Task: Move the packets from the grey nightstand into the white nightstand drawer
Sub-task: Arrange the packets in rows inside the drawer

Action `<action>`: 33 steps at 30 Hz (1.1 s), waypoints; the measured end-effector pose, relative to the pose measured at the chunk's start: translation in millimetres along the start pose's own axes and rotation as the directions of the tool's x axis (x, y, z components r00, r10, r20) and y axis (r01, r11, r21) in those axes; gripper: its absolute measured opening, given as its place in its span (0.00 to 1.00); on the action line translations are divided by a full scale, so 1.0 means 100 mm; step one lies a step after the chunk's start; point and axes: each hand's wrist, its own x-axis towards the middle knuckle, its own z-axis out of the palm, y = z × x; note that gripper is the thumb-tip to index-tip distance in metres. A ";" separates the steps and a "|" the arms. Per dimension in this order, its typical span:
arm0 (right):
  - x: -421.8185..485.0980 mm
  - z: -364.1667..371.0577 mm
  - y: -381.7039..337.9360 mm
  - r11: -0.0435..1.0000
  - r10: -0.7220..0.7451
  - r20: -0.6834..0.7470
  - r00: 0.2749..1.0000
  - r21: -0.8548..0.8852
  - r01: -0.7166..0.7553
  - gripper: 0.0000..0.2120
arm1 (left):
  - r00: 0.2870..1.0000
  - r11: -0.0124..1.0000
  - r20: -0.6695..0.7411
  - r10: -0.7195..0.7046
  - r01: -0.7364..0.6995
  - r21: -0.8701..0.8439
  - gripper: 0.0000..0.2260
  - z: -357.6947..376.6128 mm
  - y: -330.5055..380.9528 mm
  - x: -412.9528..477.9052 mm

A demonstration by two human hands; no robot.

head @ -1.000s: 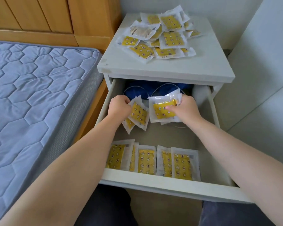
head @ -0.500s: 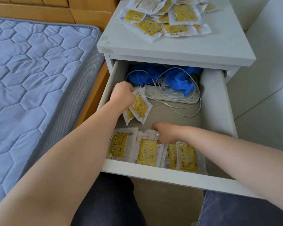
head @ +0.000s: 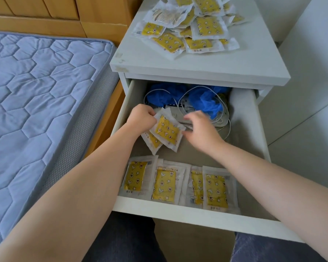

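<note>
Two packets point(head: 167, 129) are clamped in the left grip point(head: 140, 119), over the open drawer point(head: 187, 214). The right grip point(head: 203, 129) is just beside them, fingers curled; I cannot tell if it holds them. Nearer than both grips lies a row of packets point(head: 165, 184); beyond them, a pile point(head: 187, 29) on the nightstand point(head: 197, 61).

A row of packets point(head: 178, 184) lines the drawer point(head: 178, 214) front, with cables point(head: 229, 127) and perhaps cloth point(head: 204, 101) behind.

Head-worn camera looks steeply down, close over the drawer point(head: 178, 214).
</note>
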 end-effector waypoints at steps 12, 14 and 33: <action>0.22 -0.30 0.21 0.664 0.550 0.030 0.835 0.591 -0.458 0.09 | 0.982 0.720 0.130 -0.140 0.191 -0.667 0.03 0.00 0.13 -0.06; 0.23 -0.40 0.22 0.783 0.442 -0.013 0.897 0.494 -0.379 0.06 | 0.980 0.722 0.083 -0.183 0.191 -0.665 0.04 -0.02 0.12 -0.03; 0.18 -0.37 0.21 0.896 0.243 0.148 0.959 0.343 -0.281 0.20 | 0.852 0.866 0.520 0.058 0.216 -0.451 0.08 0.21 0.16 -0.11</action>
